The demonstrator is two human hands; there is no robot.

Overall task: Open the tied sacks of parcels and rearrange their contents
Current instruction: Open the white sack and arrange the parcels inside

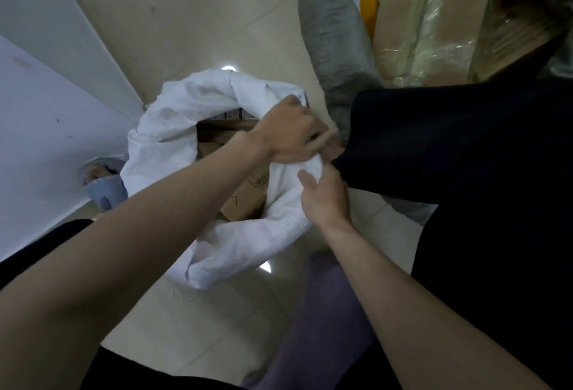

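Observation:
A white woven sack [198, 104] stands on the floor with its mouth wide and its rim rolled down. Brown cardboard parcels [245, 200] show inside it. My left hand [288, 132] reaches across the mouth and grips the rolled rim on the sack's right side. Just below it, my right hand [325, 197] pinches the same stretch of white rim. The fingertips of both hands are partly hidden in the folds of fabric.
A dark garment or bag [449, 147] lies right of the sack. Behind it sit a grey sack [331, 36] and taped cardboard boxes [434, 23]. A white wall [37, 110] runs along the left, with a foot in a blue slipper [105, 191]. Beige tiled floor [192, 17] surrounds the sack.

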